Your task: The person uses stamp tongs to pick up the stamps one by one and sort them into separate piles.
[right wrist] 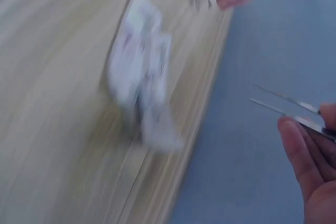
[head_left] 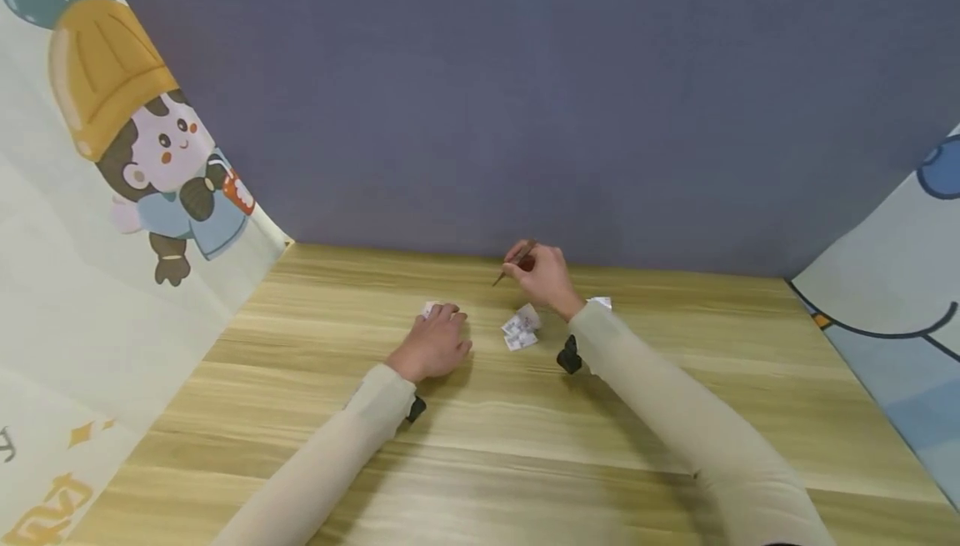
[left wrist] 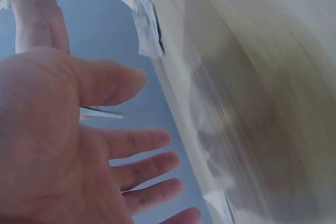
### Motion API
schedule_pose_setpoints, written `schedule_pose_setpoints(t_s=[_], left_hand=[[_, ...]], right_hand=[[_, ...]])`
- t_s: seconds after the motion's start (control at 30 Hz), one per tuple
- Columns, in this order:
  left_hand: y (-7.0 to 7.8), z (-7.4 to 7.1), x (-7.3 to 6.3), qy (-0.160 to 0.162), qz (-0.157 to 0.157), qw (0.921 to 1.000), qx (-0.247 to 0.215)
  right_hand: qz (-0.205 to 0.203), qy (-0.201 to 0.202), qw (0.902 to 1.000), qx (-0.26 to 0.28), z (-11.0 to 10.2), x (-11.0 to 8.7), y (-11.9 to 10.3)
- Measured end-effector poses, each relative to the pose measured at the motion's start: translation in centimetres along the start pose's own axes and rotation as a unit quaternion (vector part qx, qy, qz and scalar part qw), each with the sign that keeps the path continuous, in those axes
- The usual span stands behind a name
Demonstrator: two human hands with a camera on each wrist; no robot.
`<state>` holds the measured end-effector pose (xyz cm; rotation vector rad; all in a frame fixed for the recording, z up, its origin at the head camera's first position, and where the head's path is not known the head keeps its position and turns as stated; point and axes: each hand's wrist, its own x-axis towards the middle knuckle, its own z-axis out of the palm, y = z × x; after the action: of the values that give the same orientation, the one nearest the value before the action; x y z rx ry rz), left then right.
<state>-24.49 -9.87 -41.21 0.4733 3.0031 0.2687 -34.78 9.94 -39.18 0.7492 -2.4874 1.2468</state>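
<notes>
Loosely overlapping, a small pile of white, printed, paper-like pieces (head_left: 521, 328) lies on the yellowish wood-grain table (head_left: 495, 421). Just beyond the pile and slightly to its right is the right hand (head_left: 544, 278), its thumb and fingers pinching a pair of slim, dark tweezers with thin metal tips (right wrist: 310, 125). Those tips stand a little apart with nothing between them, and they point leftward past the pile's far side without touching it.

To the left of the pile, the left hand (head_left: 435, 342) is palm down, its fingers extended and spread, thumb well apart from them, and nothing is in its grasp. Just past its fingertips, left of the pile, a small white paper piece (head_left: 429, 308) is partly hidden by the hand; whether the fingers touch it I cannot tell. Another white piece (head_left: 602, 303) lies to the right of the pile, partly behind the cream right sleeve (head_left: 675, 396). A small black device (head_left: 570, 355) sits under that cuff, nearer the pile than the matching one at the left cuff. Behind the pile, past the table's far edge, rises a plain blue-grey backdrop (head_left: 525, 96).
</notes>
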Motion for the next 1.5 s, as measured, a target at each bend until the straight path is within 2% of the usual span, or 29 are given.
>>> schedule_pose_setpoints(t_s=[0.17, 0.33, 0.6, 0.77, 1.03, 1.27, 1.5], left_hand=[[0.8, 0.3, 0.6, -0.005, 0.015, 0.9998, -0.008], [2.1, 0.6, 1.1, -0.019, 0.034, 0.9992, 0.002], [4.6, 1.4, 1.9, -0.039, 0.063, 0.9973, 0.001], [5.7, 1.9, 2.0, -0.045, 0.071, 0.9964, 0.012], [6.4, 2.4, 2.4, -0.033, 0.079, 0.9957, 0.034], [6.7, 2.4, 2.7, -0.034, 0.070, 0.9966, 0.025], [7.0, 2.7, 3.0, -0.038, 0.073, 0.9948, 0.060]], right_hand=[[0.000, -0.042, 0.9991, -0.007, -2.0, -0.6, 1.6], [-0.002, -0.081, 0.9967, -0.004, -3.0, -1.3, 2.9], [0.016, -0.088, 0.9959, -0.010, -3.1, -1.9, 3.9], [0.006, -0.084, 0.9965, -0.004, -3.0, -2.0, 3.9], [-0.001, -0.084, 0.9965, -0.002, -2.9, -2.3, 4.3], [-0.011, -0.079, 0.9968, 0.000, -3.0, -2.7, 4.3], [-0.002, -0.080, 0.9967, -0.003, -3.1, -3.3, 4.2]])
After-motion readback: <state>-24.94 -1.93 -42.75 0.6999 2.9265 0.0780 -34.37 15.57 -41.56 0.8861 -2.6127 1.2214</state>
